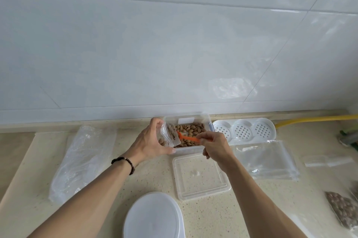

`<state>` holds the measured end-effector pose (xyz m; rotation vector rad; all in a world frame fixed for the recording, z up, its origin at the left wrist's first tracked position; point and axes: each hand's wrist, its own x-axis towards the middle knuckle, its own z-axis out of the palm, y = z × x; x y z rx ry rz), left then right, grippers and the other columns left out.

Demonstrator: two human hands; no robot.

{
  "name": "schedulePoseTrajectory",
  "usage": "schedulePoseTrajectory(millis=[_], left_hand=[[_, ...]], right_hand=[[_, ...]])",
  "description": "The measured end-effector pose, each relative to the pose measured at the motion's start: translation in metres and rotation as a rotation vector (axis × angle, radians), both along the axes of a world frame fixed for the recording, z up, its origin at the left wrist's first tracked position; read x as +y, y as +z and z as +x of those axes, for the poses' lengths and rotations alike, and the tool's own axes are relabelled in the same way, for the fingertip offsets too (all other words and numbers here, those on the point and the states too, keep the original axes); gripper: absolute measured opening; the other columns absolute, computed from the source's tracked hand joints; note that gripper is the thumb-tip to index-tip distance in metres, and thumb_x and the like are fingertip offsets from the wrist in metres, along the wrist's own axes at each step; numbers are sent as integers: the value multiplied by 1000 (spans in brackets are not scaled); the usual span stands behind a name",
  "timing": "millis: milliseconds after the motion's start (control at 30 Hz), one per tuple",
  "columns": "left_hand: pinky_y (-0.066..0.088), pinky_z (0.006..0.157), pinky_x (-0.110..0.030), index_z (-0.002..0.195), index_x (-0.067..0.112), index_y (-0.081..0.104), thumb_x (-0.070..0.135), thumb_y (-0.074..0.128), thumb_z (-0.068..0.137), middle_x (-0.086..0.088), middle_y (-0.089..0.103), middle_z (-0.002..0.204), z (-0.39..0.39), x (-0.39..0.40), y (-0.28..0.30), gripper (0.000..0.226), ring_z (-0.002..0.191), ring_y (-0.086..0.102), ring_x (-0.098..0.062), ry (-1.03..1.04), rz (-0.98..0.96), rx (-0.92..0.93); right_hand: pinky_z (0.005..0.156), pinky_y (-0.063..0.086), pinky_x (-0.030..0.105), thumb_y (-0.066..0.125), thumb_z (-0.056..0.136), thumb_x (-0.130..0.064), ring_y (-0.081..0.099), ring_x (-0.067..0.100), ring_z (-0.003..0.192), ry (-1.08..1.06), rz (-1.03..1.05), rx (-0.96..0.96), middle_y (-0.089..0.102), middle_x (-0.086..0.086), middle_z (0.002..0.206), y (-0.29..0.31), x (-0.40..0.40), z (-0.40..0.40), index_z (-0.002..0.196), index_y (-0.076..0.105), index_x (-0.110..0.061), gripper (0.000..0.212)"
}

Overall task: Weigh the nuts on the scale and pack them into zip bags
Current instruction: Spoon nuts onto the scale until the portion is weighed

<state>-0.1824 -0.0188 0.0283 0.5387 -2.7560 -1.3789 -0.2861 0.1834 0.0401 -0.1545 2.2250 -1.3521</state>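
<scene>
A clear plastic box [190, 118] of brown nuts [191, 130] stands at the back of the counter by the wall. My left hand [150, 141] grips a small clear zip bag [170, 137] with some nuts in it, held at the box's left edge. My right hand [214, 145] pinches the handle of an orange scoop [187, 137], whose tip points into the bag's mouth. A white scale [155, 216] lies at the front, nothing on it.
The box's clear lid [201, 175] lies in front of it. A stack of clear zip bags [265, 158] lies to the right, filled nut bags [342, 208] at the far right. A crumpled plastic sleeve [77, 160] lies left. A white perforated tray [244, 130] sits by the wall.
</scene>
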Motion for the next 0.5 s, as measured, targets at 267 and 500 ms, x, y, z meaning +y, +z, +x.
schedulePoseTrajectory(millis=[267,500], left_hand=[[35,95,-21,125,25,32,39,88,60,-1,46,138,-2,3,0,86,122,40,-7,35,-41,14],[45,93,-34,123,24,33,49,84,56,10,42,118,-8,7,6,88,109,46,-11,78,-122,-1]], right_hand=[[43,42,23,54,90,7,52,11,43,-240,-179,-152,63,15,72,2,16,0,91,70,0,18],[46,39,25,57,88,7,47,12,44,-290,-270,-127,70,19,83,33,31,-5,90,70,0,15]])
